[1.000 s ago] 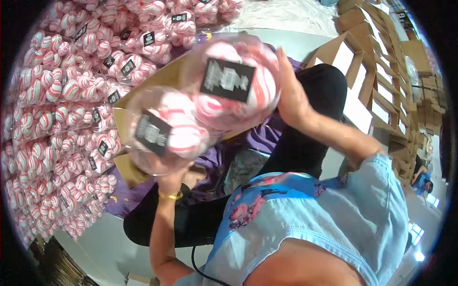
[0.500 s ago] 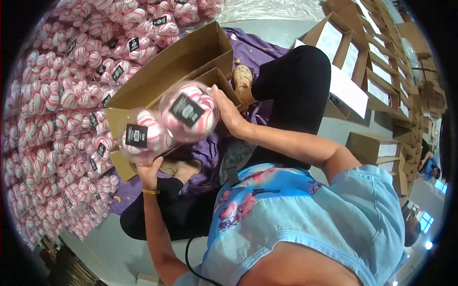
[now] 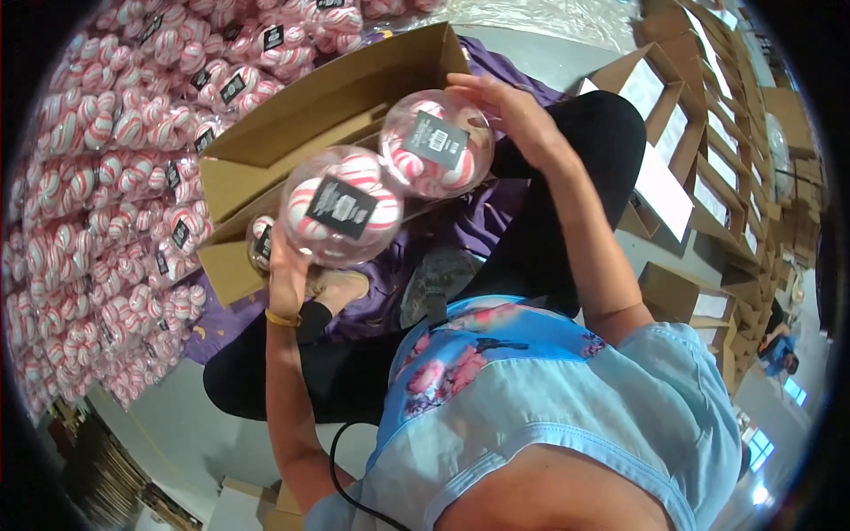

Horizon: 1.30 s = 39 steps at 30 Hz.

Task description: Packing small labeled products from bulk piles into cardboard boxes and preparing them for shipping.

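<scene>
Two clear round plastic packs of red-and-white striped balls with black labels are pressed side by side over an open cardboard box point(image 3: 332, 97). My left hand point(image 3: 288, 276) grips the nearer pack point(image 3: 341, 252) from its lower left, fingers partly hidden beneath. On the farther pack point(image 3: 438, 181) my right hand point(image 3: 522, 119) bears from the upper right, its fingers reaching along the rim. Another striped pack point(image 3: 263, 243) shows partly inside the box's near-left end, beside my left hand.
Heaps of similar striped packs point(image 3: 111, 212) fill the left side. Purple cloth point(image 3: 381, 292) lies under the box and my feet. Rows of open cardboard boxes with white panels point(image 3: 664, 190) stand to the right. Flattened cardboard point(image 3: 111, 478) is stacked at lower left.
Both packs have shifted right across the box, carried by my hands. The pack in the box's near-left end has come into view. My right hand has moved up and right.
</scene>
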Motion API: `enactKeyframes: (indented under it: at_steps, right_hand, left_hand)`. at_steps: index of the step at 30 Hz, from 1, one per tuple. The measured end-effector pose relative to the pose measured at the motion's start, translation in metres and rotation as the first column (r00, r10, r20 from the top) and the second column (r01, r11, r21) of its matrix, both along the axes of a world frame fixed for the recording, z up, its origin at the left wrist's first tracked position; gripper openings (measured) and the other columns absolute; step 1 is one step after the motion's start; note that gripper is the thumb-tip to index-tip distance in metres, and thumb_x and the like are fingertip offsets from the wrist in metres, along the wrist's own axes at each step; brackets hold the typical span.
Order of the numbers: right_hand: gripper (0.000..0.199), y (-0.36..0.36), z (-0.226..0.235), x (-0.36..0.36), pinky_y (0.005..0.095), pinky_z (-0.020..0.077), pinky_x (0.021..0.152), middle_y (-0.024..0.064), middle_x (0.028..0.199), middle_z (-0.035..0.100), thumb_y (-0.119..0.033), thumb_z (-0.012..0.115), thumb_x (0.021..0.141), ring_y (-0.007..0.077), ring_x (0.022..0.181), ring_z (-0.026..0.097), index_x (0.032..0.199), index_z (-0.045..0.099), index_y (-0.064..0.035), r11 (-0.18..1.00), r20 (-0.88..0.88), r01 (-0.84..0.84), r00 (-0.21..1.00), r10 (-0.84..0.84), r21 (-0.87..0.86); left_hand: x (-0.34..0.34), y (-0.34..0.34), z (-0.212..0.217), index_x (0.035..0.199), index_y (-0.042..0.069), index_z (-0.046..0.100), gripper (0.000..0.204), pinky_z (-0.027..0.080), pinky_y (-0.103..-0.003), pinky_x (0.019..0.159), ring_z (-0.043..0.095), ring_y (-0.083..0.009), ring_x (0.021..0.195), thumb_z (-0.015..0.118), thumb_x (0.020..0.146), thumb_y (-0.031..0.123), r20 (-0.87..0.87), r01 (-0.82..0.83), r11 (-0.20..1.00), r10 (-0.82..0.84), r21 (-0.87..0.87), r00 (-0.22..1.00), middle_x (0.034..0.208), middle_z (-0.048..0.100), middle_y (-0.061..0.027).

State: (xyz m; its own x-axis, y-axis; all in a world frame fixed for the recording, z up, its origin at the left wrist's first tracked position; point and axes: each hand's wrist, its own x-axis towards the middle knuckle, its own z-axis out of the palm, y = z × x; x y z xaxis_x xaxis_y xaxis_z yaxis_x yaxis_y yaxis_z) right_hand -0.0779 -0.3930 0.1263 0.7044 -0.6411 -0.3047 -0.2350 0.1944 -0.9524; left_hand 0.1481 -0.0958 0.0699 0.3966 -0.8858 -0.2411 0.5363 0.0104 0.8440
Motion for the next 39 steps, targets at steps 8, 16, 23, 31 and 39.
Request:
enactKeyframes:
  at_steps: [8,16,23,31,39]
  right_hand:
    - [0.095,0.068,-0.003,0.052,0.0443,0.0366,0.101,0.0210,0.137,0.038,-0.044,0.074,0.070,0.0322,0.125,0.040,0.142,0.024,-0.0074,0.706,-0.149,-0.402,0.907,0.394,-0.583]
    - [0.067,0.059,-0.012,0.070,0.0373,0.0491,0.085,0.0157,0.115,0.056,-0.038,0.076,0.071,0.0260,0.107,0.055,0.123,0.048,-0.0058,0.794,-0.160,-0.472,0.881,0.446,-0.383]
    - [0.070,0.070,-0.009,0.076,0.0360,0.0467,0.087,0.0127,0.116,0.055,-0.037,0.076,0.071,0.0229,0.108,0.053,0.126,0.046,-0.0042,0.837,-0.117,-0.427,0.903,0.413,-0.341]
    - [0.073,0.078,-0.005,0.077,0.0363,0.0453,0.089,0.0155,0.114,0.054,-0.039,0.077,0.070,0.0236,0.107,0.053,0.126,0.046,-0.0027,0.863,-0.129,-0.404,0.915,0.383,-0.302]
    - [0.073,0.083,-0.001,0.076,0.0394,0.0466,0.091,0.0159,0.115,0.055,-0.044,0.076,0.068,0.0294,0.107,0.056,0.123,0.048,-0.0038,0.771,-0.206,-0.414,0.910,0.360,-0.484]
  left_hand:
    - [-0.032,-0.023,-0.003,0.140,-0.002,0.022,0.075,0.036,-0.035,0.100,0.039,-0.0224,0.123,0.049,0.089,0.047,0.279,-0.040,0.999,0.038,0.002,0.960,0.137,0.036,-0.0128]
    - [0.047,-0.002,-0.028,0.129,0.003,0.046,0.039,0.044,-0.033,0.093,0.051,-0.0201,0.114,0.048,0.092,0.014,0.613,0.125,0.876,-0.421,0.465,0.668,0.125,0.051,-0.0103]
    - [0.122,0.007,-0.077,0.142,0.023,0.024,0.084,0.039,-0.047,0.091,0.041,-0.0258,0.120,0.068,0.070,0.018,0.672,0.003,0.793,-0.513,0.609,-0.534,0.129,0.044,-0.0079]
    - [0.098,-0.006,-0.081,0.127,0.013,0.048,0.051,0.042,-0.045,0.084,0.047,-0.0222,0.113,0.059,0.079,0.027,0.129,-0.551,0.225,-0.970,0.804,-0.207,0.119,0.051,-0.0054]
    - [0.088,-0.067,-0.076,0.124,0.009,0.049,0.048,0.041,-0.043,0.091,0.049,-0.0313,0.113,0.057,0.080,0.025,0.906,0.299,0.856,-0.396,0.423,-0.149,0.120,0.054,-0.0137]
